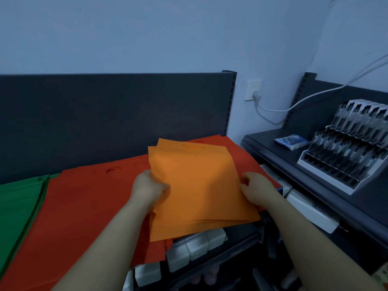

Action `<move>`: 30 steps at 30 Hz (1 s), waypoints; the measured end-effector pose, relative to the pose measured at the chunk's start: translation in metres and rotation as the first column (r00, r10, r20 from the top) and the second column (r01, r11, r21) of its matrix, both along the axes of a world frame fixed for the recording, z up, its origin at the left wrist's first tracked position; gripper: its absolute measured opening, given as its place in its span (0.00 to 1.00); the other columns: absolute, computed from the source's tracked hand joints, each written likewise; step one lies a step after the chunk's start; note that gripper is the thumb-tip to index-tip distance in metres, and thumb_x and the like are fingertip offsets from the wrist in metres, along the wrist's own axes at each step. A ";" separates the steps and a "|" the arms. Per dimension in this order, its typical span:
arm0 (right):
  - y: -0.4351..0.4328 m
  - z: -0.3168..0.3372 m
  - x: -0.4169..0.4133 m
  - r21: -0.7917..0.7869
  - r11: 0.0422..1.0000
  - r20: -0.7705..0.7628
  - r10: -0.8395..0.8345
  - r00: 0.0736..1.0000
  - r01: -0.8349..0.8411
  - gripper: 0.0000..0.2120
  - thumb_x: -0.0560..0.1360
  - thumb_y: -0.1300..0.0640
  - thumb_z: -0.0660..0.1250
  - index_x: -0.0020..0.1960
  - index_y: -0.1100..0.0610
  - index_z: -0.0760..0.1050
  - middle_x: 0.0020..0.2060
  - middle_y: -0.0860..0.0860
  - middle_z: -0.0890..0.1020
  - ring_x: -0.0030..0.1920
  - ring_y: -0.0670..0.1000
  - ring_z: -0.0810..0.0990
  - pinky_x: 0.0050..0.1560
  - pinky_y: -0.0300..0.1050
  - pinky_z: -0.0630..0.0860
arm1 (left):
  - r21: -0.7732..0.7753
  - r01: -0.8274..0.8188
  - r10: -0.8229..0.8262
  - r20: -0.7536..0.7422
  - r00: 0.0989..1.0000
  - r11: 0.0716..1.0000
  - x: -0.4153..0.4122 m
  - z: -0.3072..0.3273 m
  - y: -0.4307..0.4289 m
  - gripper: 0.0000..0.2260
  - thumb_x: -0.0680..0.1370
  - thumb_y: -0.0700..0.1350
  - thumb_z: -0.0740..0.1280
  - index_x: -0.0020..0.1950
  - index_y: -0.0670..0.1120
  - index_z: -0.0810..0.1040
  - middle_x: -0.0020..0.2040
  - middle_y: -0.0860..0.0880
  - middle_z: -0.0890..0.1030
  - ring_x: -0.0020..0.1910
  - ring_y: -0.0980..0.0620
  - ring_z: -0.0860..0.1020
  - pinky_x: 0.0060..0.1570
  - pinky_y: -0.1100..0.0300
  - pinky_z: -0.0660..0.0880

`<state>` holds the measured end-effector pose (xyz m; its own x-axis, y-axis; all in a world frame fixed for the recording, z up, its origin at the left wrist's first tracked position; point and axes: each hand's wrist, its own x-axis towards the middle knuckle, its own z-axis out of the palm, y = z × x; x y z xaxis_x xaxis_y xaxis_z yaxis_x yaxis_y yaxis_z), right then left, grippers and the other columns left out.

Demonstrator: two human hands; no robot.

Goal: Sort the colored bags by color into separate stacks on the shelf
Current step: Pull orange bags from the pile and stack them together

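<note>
left grip (148, 189) + right grip (255, 189) pinch orange bags (199, 185) | between both grips

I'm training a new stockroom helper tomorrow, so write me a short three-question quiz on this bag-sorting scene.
1. True or false: the left hand and the right hand both grip the orange bags.
2. Which colour of stack lies furthest left? A red, B green, C orange.
3. Fill in: the orange bags lie over the ____ bags.

Key
1. True.
2. B, the green bags.
3. The red bags.
</note>
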<state>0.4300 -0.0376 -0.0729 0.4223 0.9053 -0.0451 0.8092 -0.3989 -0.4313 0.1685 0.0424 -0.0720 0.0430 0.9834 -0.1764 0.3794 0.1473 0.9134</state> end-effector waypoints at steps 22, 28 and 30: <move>0.022 0.043 -0.106 0.485 0.874 -0.234 0.164 0.958 -0.031 0.15 0.75 0.59 0.66 0.62 0.60 0.73 0.48 0.51 0.79 0.52 0.56 0.78 0.49 0.47 0.74 | 0.146 -0.058 0.019 0.260 0.965 0.988 -0.090 0.042 -0.030 0.26 0.77 0.42 0.68 0.72 0.53 0.63 0.60 0.52 0.75 0.52 0.53 0.75 0.50 0.56 0.72; 0.036 0.050 -0.199 0.510 0.848 -0.208 0.280 0.937 -0.141 0.21 0.75 0.55 0.67 0.67 0.56 0.71 0.60 0.51 0.78 0.61 0.52 0.76 0.61 0.52 0.74 | 0.110 -0.213 0.176 0.276 0.945 0.971 -0.190 0.048 -0.053 0.26 0.77 0.43 0.68 0.73 0.54 0.63 0.58 0.51 0.76 0.54 0.49 0.77 0.53 0.51 0.75; 0.039 0.051 -0.242 0.510 0.842 -0.200 0.315 0.928 -0.176 0.22 0.75 0.55 0.67 0.68 0.57 0.70 0.61 0.52 0.78 0.61 0.51 0.76 0.61 0.48 0.73 | 0.096 -0.259 0.225 0.276 0.935 0.961 -0.231 0.050 -0.067 0.26 0.77 0.44 0.68 0.73 0.55 0.63 0.58 0.51 0.76 0.53 0.48 0.77 0.52 0.49 0.76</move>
<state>0.1881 0.0010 -0.0224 0.2180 0.9150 0.3394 0.6791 0.1076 -0.7261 -0.0622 -0.0243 -0.0224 -0.1719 0.9831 -0.0622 0.0938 0.0792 0.9924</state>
